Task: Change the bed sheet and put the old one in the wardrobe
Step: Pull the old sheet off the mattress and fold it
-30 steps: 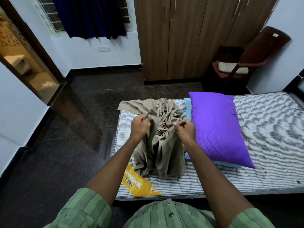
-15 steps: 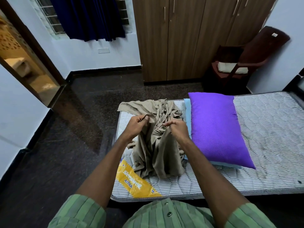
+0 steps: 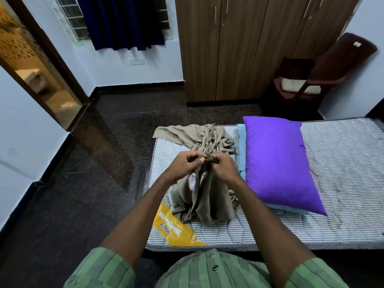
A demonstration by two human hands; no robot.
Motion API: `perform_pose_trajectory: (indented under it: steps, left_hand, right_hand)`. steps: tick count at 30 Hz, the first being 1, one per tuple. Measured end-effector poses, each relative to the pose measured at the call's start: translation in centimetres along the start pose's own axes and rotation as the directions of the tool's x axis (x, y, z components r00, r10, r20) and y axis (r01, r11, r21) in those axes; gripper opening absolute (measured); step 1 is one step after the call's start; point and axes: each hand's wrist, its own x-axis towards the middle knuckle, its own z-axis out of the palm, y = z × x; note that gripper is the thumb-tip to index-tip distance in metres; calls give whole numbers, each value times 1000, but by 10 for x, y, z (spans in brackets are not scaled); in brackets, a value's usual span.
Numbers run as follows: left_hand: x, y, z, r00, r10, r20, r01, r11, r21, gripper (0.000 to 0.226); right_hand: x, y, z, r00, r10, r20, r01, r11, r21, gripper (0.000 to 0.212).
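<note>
"ASTRA" on the yellow mattress label [image 3: 174, 226], other lettering illegible.

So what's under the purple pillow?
A light blue cloth sticks out from under the purple pillow, lying on the striped mattress. How far it goes underneath is covered.

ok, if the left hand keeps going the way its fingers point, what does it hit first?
Likely the right hand: the left hand points across at it, both pinching the khaki sheet between them. Depth unclear.

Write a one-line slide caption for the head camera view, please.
Both hands pinch a bunched beige cloth sheet above a bare striped mattress, beside a purple pillow.
</note>
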Motion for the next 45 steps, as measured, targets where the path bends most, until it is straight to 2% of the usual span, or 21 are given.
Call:
perform_pose_trajectory:
  steps: [3,5,7,9,11,13,15,18,21,24,26,28,29,31,32,34,37,40,43,45]
  left_hand:
    - [-15,-3,8,971,-133,200,164,975,-149,23]
    - [-20,-18,6,947,-231,225,266,953,-143,23]
    - [-21,-39,3,923,-380,67,386,908,-162,21]
    - [-23,-61,3,847,-508,-154,471,853,-225,20]
    - [-28,-75,5,774,-572,-272,514,818,-257,22]
    - [-32,-87,11,781,-550,-296,519,835,-182,22]
    - [-33,-93,20,864,-438,-250,435,898,-70,25]
    - [-33,-91,38,980,-199,-17,200,976,81,38]
    - [-35,-86,68,972,-116,203,77,979,188,44]
    - [-50,-91,94,947,-146,286,106,983,151,35]
    - [-63,-97,100,936,-194,294,152,975,160,22]
    - [-77,-107,103,938,-255,236,219,961,169,11]
    - [-84,-111,103,939,-284,192,252,952,173,15]
    - [-94,-118,103,942,-312,121,294,944,148,40]
    - [-98,-120,102,942,-317,113,302,944,129,48]
    - [-103,-114,102,932,-321,167,312,947,77,50]
    - [-104,-106,104,927,-320,196,333,942,-38,44]
    - [-108,-111,109,936,-335,111,349,926,-146,39]
    - [-110,-113,111,953,-300,32,301,938,-170,12]
    - [-108,-109,110,961,-274,47,278,945,-171,3]
  right_hand:
    - [-1,10,-15,999,11,41,-15,997,82,47]
    - [-8,16,-24,996,51,71,-60,990,130,48]
    - [-19,21,-36,984,119,134,-140,977,158,37]
    - [-28,30,-47,963,168,210,-203,966,158,29]
    - [-35,41,-55,940,196,278,-236,964,119,29]
    - [-43,45,-59,921,205,332,-247,965,88,30]
    - [-51,43,-59,893,217,394,-263,963,64,34]
    - [-59,45,-54,864,242,441,-287,957,36,36]
    - [-71,49,-48,845,276,458,-296,955,-30,35]
    - [-81,47,-40,849,309,429,-318,947,-53,41]
    - [-85,48,-36,859,333,390,-328,941,-81,43]
    - [-90,53,-31,858,349,376,-340,936,-93,43]
    - [-92,55,-29,851,357,386,-345,933,-102,42]
    - [-96,58,-21,825,377,421,-367,924,-109,40]
    - [-98,59,-17,812,383,440,-379,920,-101,40]
    - [-103,63,-6,815,365,450,-383,922,-54,38]
    - [-110,68,9,866,342,365,-388,920,58,26]
    - [-114,72,17,885,398,243,-441,883,161,18]
    - [-117,80,17,886,440,149,-462,865,194,24]
    - [-118,84,14,884,444,145,-466,862,198,24]
